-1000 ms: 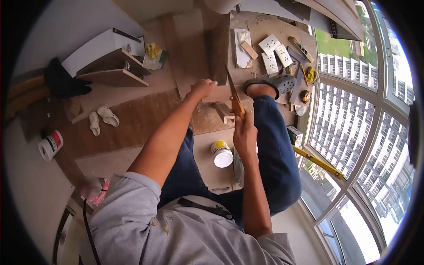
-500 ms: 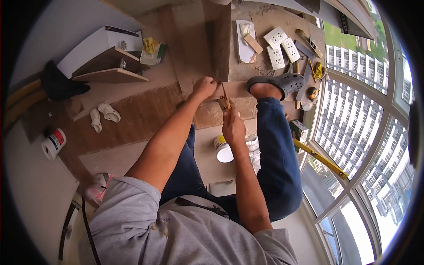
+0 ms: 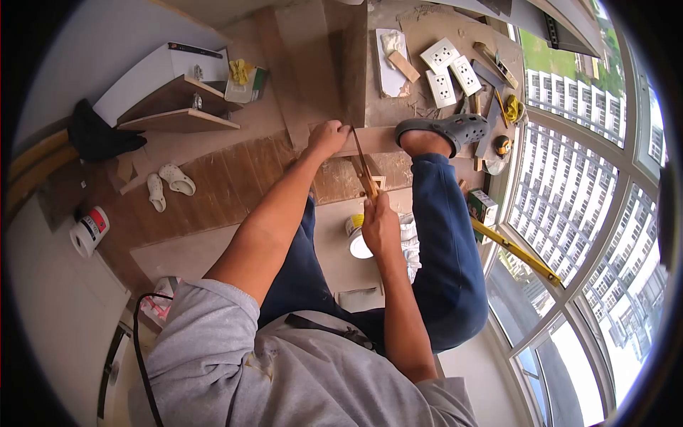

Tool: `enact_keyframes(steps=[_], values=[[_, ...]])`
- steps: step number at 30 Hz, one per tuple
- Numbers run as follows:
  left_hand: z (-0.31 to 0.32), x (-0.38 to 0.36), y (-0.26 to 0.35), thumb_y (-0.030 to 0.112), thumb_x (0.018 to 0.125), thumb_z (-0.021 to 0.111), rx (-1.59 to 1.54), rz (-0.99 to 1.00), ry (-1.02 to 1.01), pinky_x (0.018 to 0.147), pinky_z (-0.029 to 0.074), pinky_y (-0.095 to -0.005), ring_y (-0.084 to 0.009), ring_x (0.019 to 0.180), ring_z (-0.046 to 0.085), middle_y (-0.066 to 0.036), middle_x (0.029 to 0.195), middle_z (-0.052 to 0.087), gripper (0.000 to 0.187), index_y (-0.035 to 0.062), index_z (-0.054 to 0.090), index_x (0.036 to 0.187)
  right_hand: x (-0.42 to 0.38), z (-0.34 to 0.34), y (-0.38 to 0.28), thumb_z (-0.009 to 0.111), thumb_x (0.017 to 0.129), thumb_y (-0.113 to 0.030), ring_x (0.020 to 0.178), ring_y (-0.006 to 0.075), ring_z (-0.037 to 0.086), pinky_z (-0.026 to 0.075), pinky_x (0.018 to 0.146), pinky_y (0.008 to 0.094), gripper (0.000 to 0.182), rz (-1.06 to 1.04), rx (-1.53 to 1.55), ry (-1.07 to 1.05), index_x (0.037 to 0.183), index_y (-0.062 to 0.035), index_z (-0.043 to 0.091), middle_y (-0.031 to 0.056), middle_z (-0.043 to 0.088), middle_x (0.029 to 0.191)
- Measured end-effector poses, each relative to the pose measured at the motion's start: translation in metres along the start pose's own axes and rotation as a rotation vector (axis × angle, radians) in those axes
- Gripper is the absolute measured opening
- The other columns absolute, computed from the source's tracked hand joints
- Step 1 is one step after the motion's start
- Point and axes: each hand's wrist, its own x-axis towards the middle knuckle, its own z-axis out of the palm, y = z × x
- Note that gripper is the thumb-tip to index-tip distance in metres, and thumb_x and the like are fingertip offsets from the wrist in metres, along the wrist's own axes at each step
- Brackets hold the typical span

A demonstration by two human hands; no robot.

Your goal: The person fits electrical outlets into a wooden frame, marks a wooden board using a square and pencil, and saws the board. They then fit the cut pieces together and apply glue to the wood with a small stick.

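My right hand [image 3: 382, 229] is closed around the light wooden handle of a handsaw [image 3: 361, 158]. The saw's thin dark blade slants up and left, across a wooden board [image 3: 378, 141]. At the board's left part, my left hand [image 3: 329, 139] is closed with the fingers curled at its edge, close beside the blade tip; the fingertips are partly hidden. To the right of the blade, my foot in a dark grey clog [image 3: 449, 134] rests on the board. A small wooden piece [image 3: 378, 181] shows behind the saw handle.
Several white socket plates [image 3: 441, 88], a wood plane [image 3: 496, 64] and a tape measure [image 3: 503, 145] lie on the dusty work surface. A yellow spirit level [image 3: 518, 250] leans by the window. A white bucket [image 3: 359, 244] stands below. Pale clogs [image 3: 176, 180] are on the left.
My right hand has drawn the saw back towards my body, so more of the blade shows. My left hand has stayed at almost the same place on the board.
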Motion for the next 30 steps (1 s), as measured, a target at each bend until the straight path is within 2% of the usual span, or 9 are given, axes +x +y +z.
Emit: enact_keyframes(steps=[2, 4, 10, 15, 17, 20, 24, 26, 30], values=[[0.001, 0.003, -0.004, 0.043, 0.094, 0.059, 0.009, 0.039, -0.007, 0.080, 0.053, -0.0498, -0.0431, 0.093, 0.068, -0.024, 0.093, 0.071, 0.042, 0.0032, 0.073, 0.095, -0.023, -0.014, -0.009, 0.052, 0.104, -0.022, 0.076, 0.0539, 0.063, 0.047, 0.067, 0.0624, 0.021, 0.018, -0.013, -0.020, 0.108, -0.0027, 0.048, 0.0324, 0.065, 0.078], [0.003, 0.003, -0.003, 0.043, 0.094, 0.059, 0.008, 0.038, 0.000, 0.080, 0.053, -0.0497, -0.0431, 0.093, 0.069, -0.024, 0.093, 0.071, 0.042, 0.0032, 0.072, 0.095, -0.030, -0.029, -0.025, 0.052, 0.103, -0.022, 0.075, 0.0545, 0.063, 0.047, 0.065, 0.0622, 0.021, 0.067, -0.066, -0.037, 0.104, -0.0015, 0.047, 0.0346, 0.064, 0.077], [0.005, 0.007, -0.010, 0.044, 0.094, 0.060, -0.010, 0.018, -0.006, 0.081, 0.053, -0.0493, -0.0433, 0.093, 0.068, -0.024, 0.094, 0.071, 0.043, 0.0026, 0.073, 0.095, 0.075, 0.022, -0.016, 0.052, 0.103, -0.023, 0.076, 0.0550, 0.064, 0.049, 0.067, 0.0623, 0.025, -0.111, -0.047, 0.086, 0.105, 0.0011, 0.047, 0.0357, 0.065, 0.078], [0.002, 0.004, -0.005, 0.045, 0.094, 0.061, -0.017, 0.003, -0.018, 0.082, 0.053, -0.0486, -0.0432, 0.096, 0.068, -0.024, 0.097, 0.071, 0.044, 0.0025, 0.073, 0.096, 0.033, 0.009, -0.020, 0.049, 0.104, -0.023, 0.077, 0.0546, 0.065, 0.050, 0.068, 0.0625, 0.025, -0.100, -0.050, 0.069, 0.106, 0.0012, 0.047, 0.0357, 0.065, 0.079], [-0.001, 0.004, -0.004, 0.044, 0.094, 0.060, 0.001, 0.021, -0.029, 0.085, 0.053, -0.0504, -0.0424, 0.098, 0.068, -0.024, 0.097, 0.072, 0.042, 0.0044, 0.074, 0.092, -0.006, -0.022, -0.039, 0.049, 0.104, -0.023, 0.078, 0.0547, 0.065, 0.050, 0.069, 0.0624, 0.024, 0.127, -0.151, -0.077, 0.107, 0.0015, 0.048, 0.0363, 0.065, 0.081], [0.002, 0.002, -0.006, 0.047, 0.093, 0.062, -0.026, 0.041, -0.011, 0.085, 0.053, -0.0494, -0.0434, 0.094, 0.068, -0.024, 0.094, 0.071, 0.045, 0.0039, 0.073, 0.095, -0.026, -0.032, -0.045, 0.048, 0.104, -0.022, 0.080, 0.0546, 0.065, 0.050, 0.069, 0.0621, 0.024, 0.099, -0.097, -0.073, 0.108, 0.0023, 0.048, 0.0365, 0.065, 0.083], [0.002, -0.006, -0.016, 0.044, 0.091, 0.067, -0.041, 0.090, -0.064, 0.093, 0.050, -0.0498, -0.0415, 0.106, 0.065, -0.022, 0.105, 0.070, 0.044, 0.0037, 0.070, 0.109, 0.070, 0.027, -0.011, 0.049, 0.103, -0.021, 0.080, 0.0555, 0.064, 0.050, 0.069, 0.0618, 0.025, -0.052, -0.102, 0.020, 0.104, 0.0042, 0.049, 0.0368, 0.064, 0.080], [-0.022, -0.038, 0.005, 0.036, 0.089, 0.071, 0.439, 0.413, 0.080, 0.100, 0.045, -0.0511, -0.0387, 0.121, 0.056, -0.018, 0.123, 0.062, 0.047, 0.0030, 0.062, 0.121, 0.099, 0.034, -0.018, 0.050, 0.102, -0.021, 0.079, 0.0565, 0.063, 0.049, 0.066, 0.0616, 0.026, -0.114, -0.091, 0.068, 0.102, 0.0052, 0.051, 0.0374, 0.063, 0.077], [-0.003, -0.040, -0.006, 0.025, 0.085, 0.073, 0.692, 0.372, 0.032, 0.102, 0.042, -0.0511, -0.0337, 0.128, 0.048, -0.015, 0.130, 0.053, 0.044, 0.0053, 0.057, 0.121, 0.103, 0.032, -0.027, 0.049, 0.102, -0.019, 0.083, 0.0582, 0.062, 0.048, 0.072, 0.0636, 0.026, -0.084, -0.061, 0.061, 0.101, 0.0062, 0.051, 0.0382, 0.063, 0.080]])
